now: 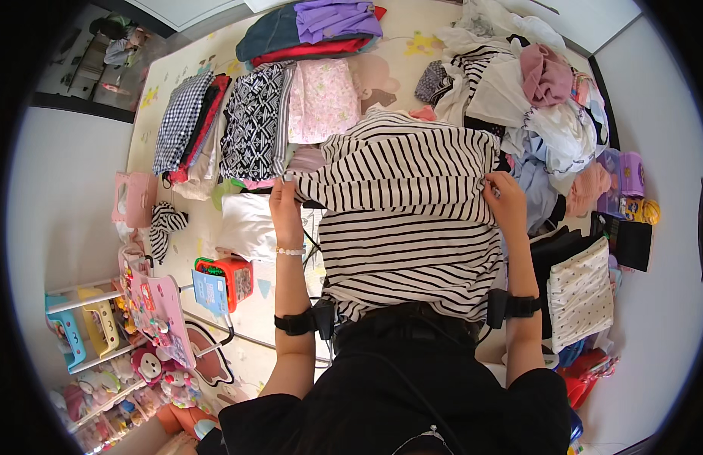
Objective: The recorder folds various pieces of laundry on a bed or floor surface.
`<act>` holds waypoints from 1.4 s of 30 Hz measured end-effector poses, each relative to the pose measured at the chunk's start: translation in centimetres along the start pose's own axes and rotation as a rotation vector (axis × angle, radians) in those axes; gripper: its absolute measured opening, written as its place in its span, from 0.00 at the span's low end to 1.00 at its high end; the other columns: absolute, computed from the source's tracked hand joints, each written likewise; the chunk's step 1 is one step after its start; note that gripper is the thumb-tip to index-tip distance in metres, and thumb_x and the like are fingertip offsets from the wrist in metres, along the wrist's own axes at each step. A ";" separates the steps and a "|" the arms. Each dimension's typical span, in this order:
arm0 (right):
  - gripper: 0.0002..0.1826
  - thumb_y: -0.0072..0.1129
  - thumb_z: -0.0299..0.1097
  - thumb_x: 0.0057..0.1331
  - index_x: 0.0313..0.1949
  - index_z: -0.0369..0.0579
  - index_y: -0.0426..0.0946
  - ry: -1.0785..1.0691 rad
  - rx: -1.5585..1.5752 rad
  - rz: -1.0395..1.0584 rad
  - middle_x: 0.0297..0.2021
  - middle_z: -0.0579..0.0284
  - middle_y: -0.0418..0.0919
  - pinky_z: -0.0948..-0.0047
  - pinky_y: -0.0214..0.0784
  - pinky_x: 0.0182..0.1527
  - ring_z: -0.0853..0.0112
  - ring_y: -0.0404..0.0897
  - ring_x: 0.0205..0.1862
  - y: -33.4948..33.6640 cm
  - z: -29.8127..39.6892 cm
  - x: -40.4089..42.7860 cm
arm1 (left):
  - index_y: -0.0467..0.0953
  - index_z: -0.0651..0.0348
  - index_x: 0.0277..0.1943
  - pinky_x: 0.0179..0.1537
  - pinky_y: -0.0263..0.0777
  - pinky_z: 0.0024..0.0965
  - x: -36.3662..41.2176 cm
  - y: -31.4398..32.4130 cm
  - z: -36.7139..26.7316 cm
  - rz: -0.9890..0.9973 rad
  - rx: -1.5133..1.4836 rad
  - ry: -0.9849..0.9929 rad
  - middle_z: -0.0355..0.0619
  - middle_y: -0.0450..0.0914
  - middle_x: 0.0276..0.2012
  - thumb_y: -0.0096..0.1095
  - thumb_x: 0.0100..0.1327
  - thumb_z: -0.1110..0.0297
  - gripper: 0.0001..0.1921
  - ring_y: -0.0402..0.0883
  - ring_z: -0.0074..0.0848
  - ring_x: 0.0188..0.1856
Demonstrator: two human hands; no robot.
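Note:
A white garment with black stripes (408,239) is spread in front of me, its lower part reaching my lap and its upper part bunched into loose layers. My left hand (285,207) pinches the fabric at its left edge, near a folded black-and-white patterned garment (253,122). On the opposite edge, my right hand (504,200) grips the same striped cloth between thumb and fingers. Folded pink floral fabric (324,101) lies just beyond the striped garment. A white folded cloth (248,224) is beside my left wrist.
A loose heap of clothes (533,114) fills the far right. Folded piles, including a checked one (183,122) and a purple one (337,21), lie left and ahead. A red basket (237,281) and pink folding table (163,318) stand left; a dotted cushion-like cloth (582,293) is right.

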State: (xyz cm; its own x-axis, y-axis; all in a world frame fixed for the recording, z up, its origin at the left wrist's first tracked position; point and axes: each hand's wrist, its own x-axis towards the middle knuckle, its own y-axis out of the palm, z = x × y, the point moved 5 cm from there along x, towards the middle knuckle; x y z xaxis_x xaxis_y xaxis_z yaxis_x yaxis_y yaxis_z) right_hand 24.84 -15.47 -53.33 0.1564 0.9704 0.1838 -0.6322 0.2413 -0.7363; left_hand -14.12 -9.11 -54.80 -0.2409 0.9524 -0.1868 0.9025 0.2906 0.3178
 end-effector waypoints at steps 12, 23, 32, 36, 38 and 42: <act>0.07 0.55 0.29 0.54 0.33 0.41 0.73 -0.035 0.016 -0.237 0.30 0.58 0.77 0.75 0.65 0.39 0.68 0.76 0.34 -4.4 -3.5 -0.1 | 0.67 0.59 0.32 0.23 0.51 0.16 -5.3 2.4 -2.7 -0.025 0.314 0.204 0.28 0.62 0.21 0.46 0.64 0.72 0.05 0.56 0.07 0.24; 0.14 0.51 0.32 0.61 0.45 0.40 0.72 0.143 0.418 -0.056 0.41 0.58 0.76 0.78 0.64 0.45 0.75 0.73 0.43 2.4 -10.0 4.4 | 0.73 0.62 0.33 0.25 0.53 0.14 -6.0 1.7 0.9 0.091 0.310 -0.071 0.27 0.68 0.23 0.52 0.62 0.67 0.08 0.58 0.07 0.24; 0.09 0.48 0.35 0.64 0.39 0.45 0.70 0.316 0.808 -0.062 0.28 0.72 0.73 0.84 0.61 0.37 0.84 0.68 0.33 2.1 -12.3 6.9 | 0.68 0.61 0.42 0.37 0.65 0.19 -5.9 0.9 1.7 -0.081 -0.125 -0.069 0.36 0.73 0.35 0.45 0.66 0.68 0.08 0.70 0.13 0.35; 0.08 0.50 0.34 0.63 0.39 0.44 0.69 0.341 1.261 -0.231 0.23 0.73 0.68 0.87 0.59 0.28 0.86 0.66 0.25 2.3 -12.1 8.2 | 0.66 0.64 0.50 0.46 0.64 0.21 -6.4 1.3 1.5 0.042 -0.110 -0.060 0.40 0.72 0.45 0.42 0.66 0.70 0.12 0.71 0.17 0.44; 0.09 0.51 0.33 0.62 0.39 0.42 0.68 0.371 1.246 -0.203 0.26 0.69 0.72 0.85 0.61 0.31 0.83 0.69 0.26 2.8 -13.8 8.3 | 0.67 0.67 0.51 0.48 0.62 0.20 -6.8 1.5 1.4 0.099 0.053 -0.021 0.39 0.73 0.45 0.43 0.65 0.72 0.13 0.69 0.16 0.45; 0.13 0.51 0.34 0.61 0.42 0.39 0.69 0.431 0.412 -0.236 0.35 0.57 0.77 0.78 0.64 0.41 0.74 0.75 0.36 2.7 -14.0 7.9 | 0.70 0.67 0.47 0.39 0.61 0.18 -6.4 -0.8 2.5 0.134 0.419 -0.264 0.34 0.74 0.35 0.46 0.63 0.71 0.12 0.67 0.12 0.37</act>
State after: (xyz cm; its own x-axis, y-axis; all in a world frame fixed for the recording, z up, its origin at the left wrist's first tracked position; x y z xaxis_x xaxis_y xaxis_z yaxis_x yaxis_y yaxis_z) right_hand 35.01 -7.11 -63.00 0.5636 0.8255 -0.0308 -0.7699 0.5114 -0.3818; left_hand -12.40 -15.73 -56.22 -0.0634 0.9074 -0.4154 0.9979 0.0539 -0.0348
